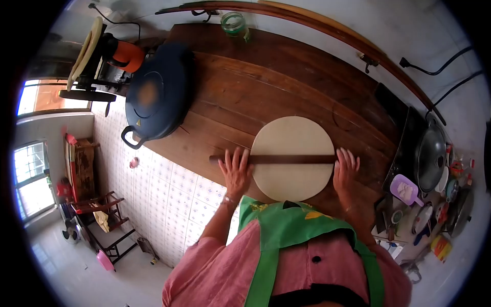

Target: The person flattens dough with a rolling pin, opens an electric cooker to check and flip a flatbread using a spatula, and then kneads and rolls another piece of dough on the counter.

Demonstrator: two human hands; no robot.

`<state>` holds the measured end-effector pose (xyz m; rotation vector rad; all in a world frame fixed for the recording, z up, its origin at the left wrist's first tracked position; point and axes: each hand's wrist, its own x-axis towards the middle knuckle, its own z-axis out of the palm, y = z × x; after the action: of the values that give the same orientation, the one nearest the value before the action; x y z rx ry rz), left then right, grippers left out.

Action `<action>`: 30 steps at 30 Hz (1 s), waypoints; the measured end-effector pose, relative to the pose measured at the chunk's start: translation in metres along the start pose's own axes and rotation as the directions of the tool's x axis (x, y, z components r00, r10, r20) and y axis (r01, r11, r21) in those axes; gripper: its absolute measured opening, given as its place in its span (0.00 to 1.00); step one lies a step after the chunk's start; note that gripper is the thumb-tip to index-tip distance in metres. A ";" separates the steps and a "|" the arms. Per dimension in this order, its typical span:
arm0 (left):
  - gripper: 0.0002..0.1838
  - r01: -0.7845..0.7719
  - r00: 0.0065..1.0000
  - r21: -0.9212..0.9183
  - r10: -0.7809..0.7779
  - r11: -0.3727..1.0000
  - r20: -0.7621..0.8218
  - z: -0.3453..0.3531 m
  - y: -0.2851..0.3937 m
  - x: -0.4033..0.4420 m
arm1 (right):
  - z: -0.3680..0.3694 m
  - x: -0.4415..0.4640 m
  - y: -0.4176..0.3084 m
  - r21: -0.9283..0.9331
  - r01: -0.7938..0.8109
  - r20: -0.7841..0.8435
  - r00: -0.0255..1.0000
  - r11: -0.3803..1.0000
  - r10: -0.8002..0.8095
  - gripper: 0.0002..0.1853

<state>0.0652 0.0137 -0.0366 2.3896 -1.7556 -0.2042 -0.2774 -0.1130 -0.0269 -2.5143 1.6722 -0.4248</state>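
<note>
A wide, thin round of pale dough point(292, 184) lies flat on the wooden table. Across it runs a dark brown rolling pin point(294, 159), roughly level from left to right. My left hand point(237, 171) rests on the pin's left part, just off the dough's edge, fingers spread and stretched over it. At the other end, my right hand point(346, 171) touches the pin with its fingers straight and pointing away from me. Both hands are open and press from above rather than wrapping round. The pin's right tip is hidden by my right hand.
A large dark blue round electric pan point(158, 97) stands at the table's left. Toward the back is a glass jar point(233, 23). On the right are a lidded wok point(430, 153), a purple scoop point(405, 190) and assorted kitchenware. The wooden table point(266, 82) borders a tiled floor.
</note>
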 end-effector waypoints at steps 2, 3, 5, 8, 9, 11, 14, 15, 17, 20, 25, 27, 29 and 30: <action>0.27 -0.067 0.990 -0.034 0.063 0.997 -0.128 -0.005 -0.001 0.058 | 0.009 0.055 0.007 0.100 0.096 -0.087 0.992 0.990 -0.087 0.16; 0.26 -0.054 0.980 -0.020 0.049 0.998 -0.191 -0.009 0.002 0.090 | 0.013 0.087 0.009 0.130 0.111 -0.115 0.989 0.985 -0.096 0.14; 0.24 -0.025 0.956 -0.021 0.018 0.999 -0.292 -0.007 0.002 0.153 | 0.015 0.156 0.005 0.149 0.169 -0.241 0.962 0.974 -0.130 0.10; 0.23 -0.096 0.963 -0.168 0.048 0.981 -0.267 -0.010 0.002 0.177 | 0.040 0.197 0.011 0.217 0.110 -0.229 0.972 0.970 -0.060 0.10; 0.22 -0.134 0.975 -0.273 0.077 0.953 -0.209 -0.011 0.006 0.182 | 0.042 0.191 0.005 0.233 0.069 -0.175 0.984 0.970 -0.028 0.11; 0.23 -0.170 0.974 -0.147 0.144 0.974 -0.176 -0.004 0.009 0.150 | 0.017 0.169 -0.018 0.019 0.193 0.031 0.981 0.981 -0.193 0.12; 0.24 -0.302 0.948 0.044 0.305 0.952 -0.092 -0.011 0.010 0.089 | 0.017 0.128 -0.037 0.028 0.219 -0.029 0.975 0.975 -0.219 0.12; 0.25 -0.314 0.947 0.073 0.318 0.947 -0.053 -0.015 0.011 0.073 | 0.018 0.118 -0.040 0.197 0.136 0.011 0.990 0.971 -0.141 0.13; 0.24 -0.319 0.948 0.019 0.319 0.947 -0.001 -0.015 0.000 0.058 | 0.013 0.116 -0.045 0.301 -0.052 0.171 0.985 0.952 -0.001 0.14; 0.21 -0.297 0.954 0.001 0.297 0.955 0.032 -0.027 0.006 0.051 | 0.029 0.133 -0.032 0.236 -0.103 0.381 0.925 0.966 0.005 0.14; 0.16 -0.275 0.961 -0.031 0.275 0.961 0.007 -0.046 0.019 0.014 | 0.003 0.133 -0.023 0.558 -0.210 0.543 0.824 0.803 -0.161 0.17; 0.16 -0.288 0.958 -0.046 0.287 0.957 -0.027 -0.041 0.021 -0.010 | 0.003 0.124 -0.010 0.513 -0.232 0.588 0.796 0.826 -0.142 0.18; 0.17 -0.286 0.958 -0.035 0.285 0.958 -0.026 -0.046 0.024 -0.032 | 0.001 0.117 0.000 0.690 -0.490 0.681 0.688 0.533 -0.249 0.20; 0.17 -0.287 0.958 -0.036 0.286 0.957 -0.029 -0.049 0.024 -0.039 | 0.004 0.110 0.009 0.690 -0.488 0.680 0.690 0.535 -0.248 0.20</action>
<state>0.0414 0.0471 0.0167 2.0677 -2.0378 -0.1697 -0.2444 -0.2177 -0.0136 -1.4480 0.9300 -0.1102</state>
